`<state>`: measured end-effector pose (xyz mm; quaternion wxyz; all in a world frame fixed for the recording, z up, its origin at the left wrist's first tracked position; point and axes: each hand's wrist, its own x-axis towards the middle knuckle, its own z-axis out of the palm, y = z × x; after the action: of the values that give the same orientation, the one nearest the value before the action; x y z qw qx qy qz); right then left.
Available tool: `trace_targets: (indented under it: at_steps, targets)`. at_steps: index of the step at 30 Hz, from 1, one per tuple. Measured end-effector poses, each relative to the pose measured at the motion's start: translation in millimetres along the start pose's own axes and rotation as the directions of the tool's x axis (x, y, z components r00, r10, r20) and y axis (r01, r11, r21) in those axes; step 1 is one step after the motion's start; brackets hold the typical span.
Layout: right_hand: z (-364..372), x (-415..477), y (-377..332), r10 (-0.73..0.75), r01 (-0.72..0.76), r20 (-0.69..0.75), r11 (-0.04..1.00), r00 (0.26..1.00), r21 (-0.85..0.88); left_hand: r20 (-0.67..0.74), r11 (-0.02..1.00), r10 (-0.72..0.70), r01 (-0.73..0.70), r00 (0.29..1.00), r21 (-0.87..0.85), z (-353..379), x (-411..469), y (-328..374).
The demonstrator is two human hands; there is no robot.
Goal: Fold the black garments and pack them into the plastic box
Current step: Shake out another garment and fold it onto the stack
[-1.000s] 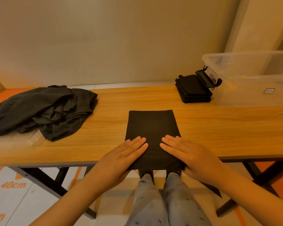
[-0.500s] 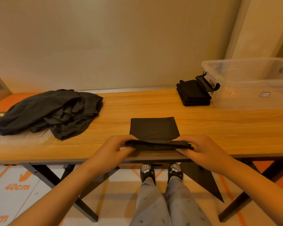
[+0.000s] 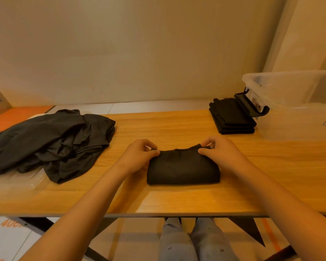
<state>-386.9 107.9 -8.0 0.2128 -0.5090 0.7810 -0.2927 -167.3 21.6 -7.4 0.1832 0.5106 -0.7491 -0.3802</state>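
Pinching with both hands, a person holds the far edge of a folded black garment (image 3: 183,168). The left hand (image 3: 139,156) grips the far left corner between thumb and curled fingers. The right hand (image 3: 220,155) grips the far right corner the same way. The fabric edge between the 2 hands is slightly raised and rumpled. The rest of the garment lies flat as a compact rectangle near the middle of the tabletop.

A long wooden tabletop (image 3: 177,200) runs across the whole view, with a plain pale wall behind it. Both bare forearms reach over its near edge.

At the far right corner of the tabletop stands a large clear plastic box (image 3: 299,117) with no lid on it. Its right side runs out of view. What is inside cannot be made out.

Across the left end of the tabletop sprawls a loose pile of unfolded black garments (image 3: 51,140). It lies well apart from the hands. Part of it rests on a crumpled clear plastic sheet (image 3: 17,183) by the near left edge.

Just beside the box, on its left, sits 1 neat stack of folded black garments (image 3: 231,117) at the far edge of the tabletop. A black latch (image 3: 252,104) hangs from the left end of the box, over the right side of this stack.

Below the near edge, 2 legs in grey trousers (image 3: 194,240) show between dark table braces.
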Motion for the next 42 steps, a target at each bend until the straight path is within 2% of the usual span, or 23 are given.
trace_targets:
  at_steps: [3,7,14,19,22,25,28,30,33,35,38,42]
  targets:
    - [9.4,3.8,9.1,0.023,-0.025,-0.052,0.999,0.998,-0.041,-0.059,1.0,0.03,-0.03,0.998,0.007,7.1,6.1,-9.4]
    - [17.3,-1.0,13.4,-0.018,0.014,-0.141,0.999,0.99,-0.03,-0.146,0.983,0.127,-0.105,0.981,0.152,12.8,7.8,-14.5]
    - [23.7,-1.1,15.4,-0.069,0.054,-0.186,0.995,0.98,-0.083,-0.154,0.983,0.136,-0.114,0.979,0.145,13.1,6.0,-14.5]
    - [15.9,7.5,16.5,0.004,0.0,-0.11,0.999,0.994,0.036,-0.143,0.981,0.116,-0.091,0.983,0.172,12.6,5.4,-11.0]
    - [11.4,9.1,17.7,0.052,-0.037,-0.111,0.99,0.992,0.137,-0.137,0.972,0.11,-0.077,0.985,0.224,12.1,5.2,-6.3]
    - [9.1,2.8,19.2,0.032,-0.01,-0.12,0.984,0.992,0.175,-0.129,0.958,0.128,-0.09,0.983,0.271,12.3,2.6,-2.2]
    - [5.7,-1.6,17.4,-0.038,0.056,-0.155,0.992,0.987,0.113,-0.164,0.913,0.254,-0.18,0.953,0.366,14.4,-0.6,4.2]
    - [5.1,-0.5,15.2,-0.076,0.086,-0.183,0.995,0.98,0.05,-0.106,0.877,0.323,-0.256,0.94,0.407,19.8,-1.3,10.1]
    - [10.8,3.2,15.0,-0.077,0.071,-0.202,0.997,0.976,-0.035,0.027,0.813,0.346,-0.314,0.938,0.49,30.7,-1.4,8.2]
    - [16.6,2.7,16.6,-0.05,0.026,-0.229,0.994,0.972,-0.105,0.009,0.816,0.368,-0.328,0.93,0.476,33.6,0.5,0.7]
    - [19.7,-2.3,15.3,-0.093,0.024,-0.289,0.972,0.953,-0.233,-0.025,0.847,0.356,-0.311,0.934,0.432,33.2,1.2,-2.1]
    - [3.6,-14.1,-9.7,-0.17,0.069,-0.305,0.946,0.937,-0.317,-0.037,0.794,0.393,-0.318,0.919,0.518,30.3,-2.8,9.3]
